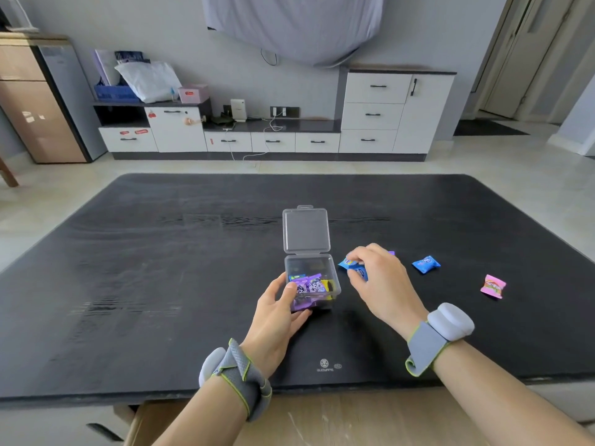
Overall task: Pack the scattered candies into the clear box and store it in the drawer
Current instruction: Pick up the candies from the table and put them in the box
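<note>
A small clear box [331, 268] stands mid-table with its hinged lid [306, 231] upright and open. Purple, blue and yellow candies [310, 284] lie inside it. My left hand [277, 313] grips the box's near left corner. Just right of the box, my right hand [380, 281] pinches blue-wrapped candy [349, 264] above the table. A sliver of purple candy [391, 253] peeks out behind that hand. Another blue candy [426, 264] lies further right, and a pink candy [493, 286] rests near the right edge.
The black table [161, 284] fills the foreground, with its near edge close to my wrists. Across the floor stands a white cabinet with drawers [273, 141] and a taller drawer unit [373, 114] at the right. A brown fridge [42, 101] stands far left.
</note>
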A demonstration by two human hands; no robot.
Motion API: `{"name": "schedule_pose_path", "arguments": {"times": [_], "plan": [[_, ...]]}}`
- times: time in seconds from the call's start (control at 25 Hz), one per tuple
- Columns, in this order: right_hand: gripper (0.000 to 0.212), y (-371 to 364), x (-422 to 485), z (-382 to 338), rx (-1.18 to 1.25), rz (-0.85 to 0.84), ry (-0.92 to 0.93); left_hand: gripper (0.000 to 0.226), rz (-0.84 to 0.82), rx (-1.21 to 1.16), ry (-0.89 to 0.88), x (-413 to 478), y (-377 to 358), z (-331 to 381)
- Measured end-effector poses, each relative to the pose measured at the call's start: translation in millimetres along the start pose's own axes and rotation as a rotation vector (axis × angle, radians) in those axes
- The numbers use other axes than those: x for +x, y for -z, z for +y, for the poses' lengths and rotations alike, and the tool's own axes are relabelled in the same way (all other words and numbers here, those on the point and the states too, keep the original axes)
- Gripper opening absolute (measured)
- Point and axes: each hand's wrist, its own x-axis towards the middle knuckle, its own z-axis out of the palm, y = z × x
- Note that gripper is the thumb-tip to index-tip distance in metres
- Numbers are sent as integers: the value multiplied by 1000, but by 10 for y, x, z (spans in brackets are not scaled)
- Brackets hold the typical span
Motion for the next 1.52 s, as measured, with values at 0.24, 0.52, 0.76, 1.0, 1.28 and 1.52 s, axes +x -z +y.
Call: {"name": "schedule_pose_path", "arguments": {"times": [0.24,0.52,0.76,1.0,1.28,1.52], "plan": [[24,-1,247,-420,83,15,138,33,-29,12,-12,-3,-125,-4],[28,-74,322,-297,104,-54,162,38,-34,33,-44,79,-271,-57],[21,-58,423,54,112,18,30,38,-14,41,-79,168,-284,-88],[30,-292,427,343,0,-93,-33,18,-15,59,-90,174,-272,-66],[45,-453,352,453,-109,-307,-61,19,-16,54,-100,219,-230,-75],[25,-436,288,468,-140,-225,-26,19,-5,45,-95,229,-252,-82]]}}
